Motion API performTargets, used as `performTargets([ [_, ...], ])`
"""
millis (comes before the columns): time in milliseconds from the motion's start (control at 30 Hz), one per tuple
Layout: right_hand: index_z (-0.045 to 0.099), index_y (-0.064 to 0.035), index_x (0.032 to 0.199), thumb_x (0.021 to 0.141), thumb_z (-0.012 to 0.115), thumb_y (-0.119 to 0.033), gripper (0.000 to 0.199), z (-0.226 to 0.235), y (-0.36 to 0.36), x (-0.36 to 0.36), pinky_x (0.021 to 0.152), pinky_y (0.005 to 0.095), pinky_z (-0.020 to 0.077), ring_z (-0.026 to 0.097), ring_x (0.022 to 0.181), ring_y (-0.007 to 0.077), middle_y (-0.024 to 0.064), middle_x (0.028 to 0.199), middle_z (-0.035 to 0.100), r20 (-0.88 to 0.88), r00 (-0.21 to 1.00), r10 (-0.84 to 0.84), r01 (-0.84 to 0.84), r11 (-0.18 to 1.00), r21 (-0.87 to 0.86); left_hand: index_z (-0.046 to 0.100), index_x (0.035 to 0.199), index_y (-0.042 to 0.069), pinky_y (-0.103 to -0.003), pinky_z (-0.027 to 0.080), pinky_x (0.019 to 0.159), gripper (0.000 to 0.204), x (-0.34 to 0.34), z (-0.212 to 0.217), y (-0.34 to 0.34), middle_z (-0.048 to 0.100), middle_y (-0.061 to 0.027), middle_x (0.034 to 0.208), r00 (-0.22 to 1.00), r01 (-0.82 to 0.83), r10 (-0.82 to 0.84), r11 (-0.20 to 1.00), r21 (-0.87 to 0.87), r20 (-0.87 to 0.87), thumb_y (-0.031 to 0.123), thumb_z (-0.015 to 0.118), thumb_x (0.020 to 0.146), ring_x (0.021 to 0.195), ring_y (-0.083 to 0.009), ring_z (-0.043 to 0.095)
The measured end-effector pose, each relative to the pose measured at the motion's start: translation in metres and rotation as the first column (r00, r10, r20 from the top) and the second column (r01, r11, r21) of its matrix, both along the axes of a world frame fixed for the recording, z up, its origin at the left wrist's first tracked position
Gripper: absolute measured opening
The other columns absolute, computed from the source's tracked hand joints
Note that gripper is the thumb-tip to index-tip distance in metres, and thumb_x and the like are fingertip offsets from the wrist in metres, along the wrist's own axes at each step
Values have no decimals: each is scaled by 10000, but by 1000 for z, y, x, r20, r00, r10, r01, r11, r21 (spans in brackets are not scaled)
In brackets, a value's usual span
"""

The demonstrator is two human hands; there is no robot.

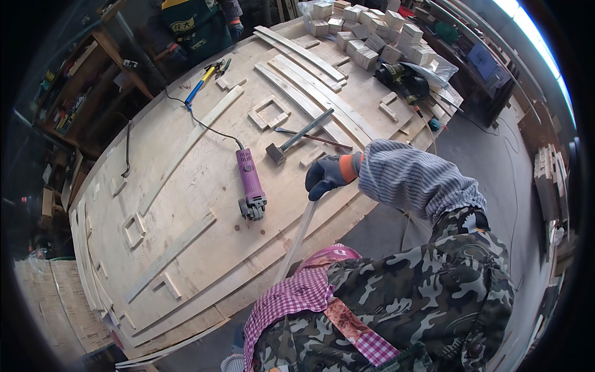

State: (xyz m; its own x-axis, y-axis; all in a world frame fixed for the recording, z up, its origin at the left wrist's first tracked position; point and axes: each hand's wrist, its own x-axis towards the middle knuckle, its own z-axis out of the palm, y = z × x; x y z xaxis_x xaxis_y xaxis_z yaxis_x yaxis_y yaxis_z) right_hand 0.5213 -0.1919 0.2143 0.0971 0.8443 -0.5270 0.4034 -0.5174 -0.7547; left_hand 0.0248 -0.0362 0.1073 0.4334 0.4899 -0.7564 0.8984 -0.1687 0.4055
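My right hand (328,176), in a dark blue glove with an orange cuff, is closed on the upper end of a thin pale wooden strip (299,239). The strip slants down toward my body, and its lower end disappears behind my checked pink apron. Of my left arm only a bit of striped sleeve (233,363) shows at the lower edge; the hand itself is hidden. Left of my right hand lies a purple angle grinder (250,180) with its cord running away from me. A hammer (297,137) and a dark pry bar (315,139) rest just beyond the hand.
The big plywood table (186,192) carries long wooden strips (310,93), small wooden frames (269,113) and a blue-handled hammer (199,85). Wooden blocks (365,56) are heaped at the far right near a green power tool (400,79). Another person (192,31) stands across the table.
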Motion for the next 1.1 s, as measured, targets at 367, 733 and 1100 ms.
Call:
performTargets([
  [367,620,-14,1016,759,692,-104,282,0,52,-28,799,257,507,614,859,130,81,950,645,-524,813,-255,442,855,271,514,1129,22,-344,461,779,578,-27,2,-20,597,-171,1010,998,-53,53,998,-44,18,264,743,656,888,-246,580],
  [733,397,-14,1280,891,536,-154,436,-19,99,-72,953,290,393,495,1114,177,112,1232,503,-649,748,-134,596,564,571,503,1140,19,-341,461,774,587,-56,-15,-81,594,-167,1012,966,-197,217,969,-149,139,274,742,667,882,-235,578],
  [1100,465,-136,1216,729,609,-133,508,-83,79,-9,919,398,403,470,1129,277,90,1215,503,821,557,126,-532,813,236,490,1127,33,-375,446,806,550,-24,-3,-143,563,-182,1044,766,-636,596,758,145,240,315,702,705,908,-275,565],
])
